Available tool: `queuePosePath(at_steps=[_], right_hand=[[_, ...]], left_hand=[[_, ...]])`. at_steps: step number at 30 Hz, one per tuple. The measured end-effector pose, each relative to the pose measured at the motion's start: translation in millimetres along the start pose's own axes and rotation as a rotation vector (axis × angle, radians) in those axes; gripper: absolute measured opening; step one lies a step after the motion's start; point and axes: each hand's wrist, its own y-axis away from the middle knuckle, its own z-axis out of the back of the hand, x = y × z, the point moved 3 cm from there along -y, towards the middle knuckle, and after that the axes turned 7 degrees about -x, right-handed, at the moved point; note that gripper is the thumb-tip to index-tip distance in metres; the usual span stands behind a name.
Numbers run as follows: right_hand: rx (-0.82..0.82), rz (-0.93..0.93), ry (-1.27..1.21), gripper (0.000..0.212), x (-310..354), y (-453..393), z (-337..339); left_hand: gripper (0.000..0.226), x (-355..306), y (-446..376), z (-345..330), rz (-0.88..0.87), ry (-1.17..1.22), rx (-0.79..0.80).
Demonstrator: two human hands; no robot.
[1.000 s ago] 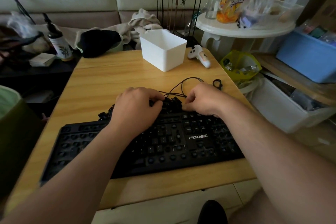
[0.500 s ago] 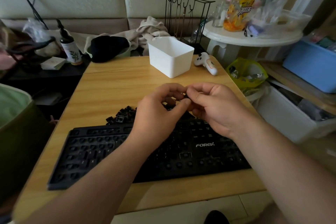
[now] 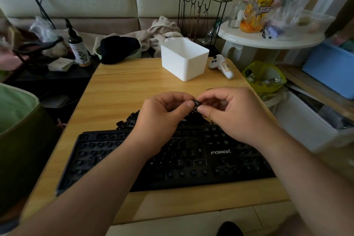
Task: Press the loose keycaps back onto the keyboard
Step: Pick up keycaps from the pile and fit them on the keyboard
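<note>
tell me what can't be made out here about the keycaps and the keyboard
Head view only:
- Keycap pinched between left hand and right hand: legend too small to read surely.
- Loose keycap pile: mostly hidden behind both hands; count unknowable.
- Keyboard: forearms cover parts; dim light blurs which sockets are bare.
- White bin: its wall hides the contents.

Both hands [image 3: 193, 117] lifted off keyboard [image 3: 191, 161] — now pinching keycap [image 3: 196, 103].
</note>
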Motion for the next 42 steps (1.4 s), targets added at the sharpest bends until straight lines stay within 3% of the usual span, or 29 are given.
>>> queuePosePath(at_steps=[6,11,13,20,26,36,42], right_hand=[[0.051,0.039,0.235,0.011,1,-6,-4],[0.232,-0.121,0.299,0.006,-22,-7,-6],[0.282,-0.194,0.259,0.005,-30,-5,-9],[0.275,-0.307,0.217,0.007,-39,-7,-15],[0.293,-0.281,0.245,0.009,-37,-6,-21],[0.233,-0.314,0.181,0.009,-44,-11,-5],[0.289,-0.268,0.221,0.008,-39,-7,-17]], left_hand=[[0.008,2,0,1,-0.017,-0.217,0.027],[0.018,1,-4,16,-0.265,-0.874,0.164],[0.021,3,-3,22,-0.275,-0.997,0.216],[0.049,10,4,37,-0.311,-1.029,0.414],[0.059,8,11,51,-0.301,-1.011,0.532],[0.046,15,21,71,-0.409,-1.01,0.422],[0.041,14,36,52,-0.521,-1.017,0.39]])
